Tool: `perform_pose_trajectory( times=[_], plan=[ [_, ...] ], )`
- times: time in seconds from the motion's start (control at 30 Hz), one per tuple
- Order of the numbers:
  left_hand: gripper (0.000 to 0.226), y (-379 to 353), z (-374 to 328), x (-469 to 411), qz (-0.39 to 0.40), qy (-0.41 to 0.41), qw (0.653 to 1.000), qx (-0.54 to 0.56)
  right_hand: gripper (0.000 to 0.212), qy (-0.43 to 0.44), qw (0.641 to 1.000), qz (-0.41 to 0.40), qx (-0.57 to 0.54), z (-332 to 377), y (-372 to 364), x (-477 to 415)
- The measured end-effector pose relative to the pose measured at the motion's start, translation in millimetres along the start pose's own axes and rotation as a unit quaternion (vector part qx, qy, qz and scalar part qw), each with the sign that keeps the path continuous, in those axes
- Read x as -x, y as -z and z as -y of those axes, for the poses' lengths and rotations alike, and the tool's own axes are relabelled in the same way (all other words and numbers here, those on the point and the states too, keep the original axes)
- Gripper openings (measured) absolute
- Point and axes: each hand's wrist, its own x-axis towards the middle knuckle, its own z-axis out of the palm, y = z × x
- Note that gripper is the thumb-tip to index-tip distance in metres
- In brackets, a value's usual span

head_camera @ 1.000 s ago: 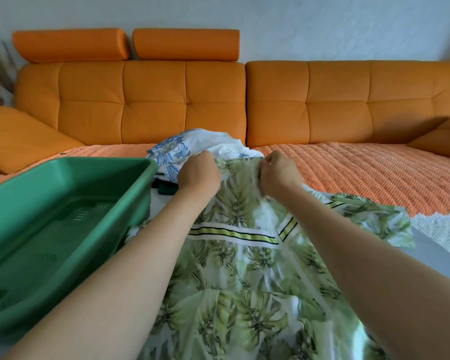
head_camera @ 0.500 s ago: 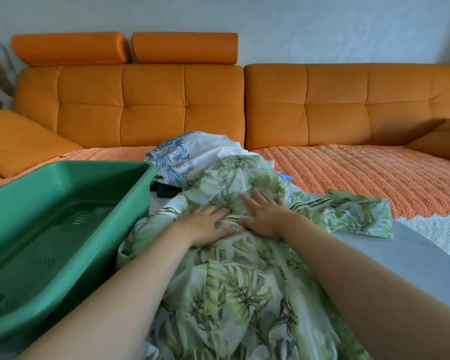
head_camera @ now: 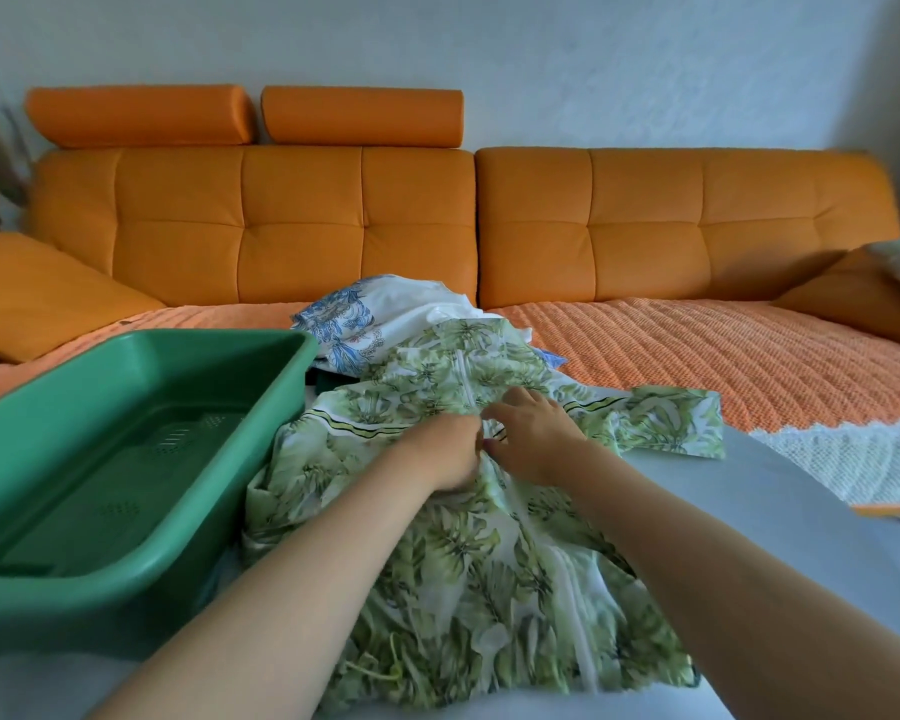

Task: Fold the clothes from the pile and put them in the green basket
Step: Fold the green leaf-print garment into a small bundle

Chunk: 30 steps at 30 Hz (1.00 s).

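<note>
On the pale grey table (head_camera: 780, 517) before me lies the green leaf shirt (head_camera: 463, 563), and my left hand (head_camera: 445, 452) and right hand (head_camera: 533, 441) meet at its middle, both with curled fingers that pinch the cloth beside the white front strip. Half a second ago these hands lay flat on it with fingers spread. The green basket (head_camera: 141, 356) stands just left of the shirt. Behind, the shirt covers part of the pile, where a blue flower cloth (head_camera: 349, 317) shows, and further are the orange blanket (head_camera: 697, 356), the orange sofa (head_camera: 333, 220) and a pale wall (head_camera: 593, 59).
</note>
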Motion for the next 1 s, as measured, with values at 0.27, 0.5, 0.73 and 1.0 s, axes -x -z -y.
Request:
perform_pose_trajectory(
  times=[0.27, 0.5, 0.73, 1.0],
  plan=[
    [0.097, -16, 25, 68, 0.193, 0.047, 0.979, -0.038, 0.062, -0.006, 0.993, 0.107, -0.056, 25, 19, 71],
    [0.086, 4, 39, 101, 0.092, 0.073, 0.980, -0.159, 0.076, -0.041, 0.986, 0.133, -0.090, 15, 32, 112],
    [0.049, 8, -39, 133, 0.097, -0.096, 0.985, 0.109, 0.024, -0.041, 0.986, 0.094, -0.129, 2, 60, 146],
    [0.050, -13, -48, 137, 0.054, -0.096, 0.994, 0.023, 0.056, -0.041, 0.966, 0.189, -0.174, 4, 58, 187]
  ],
)
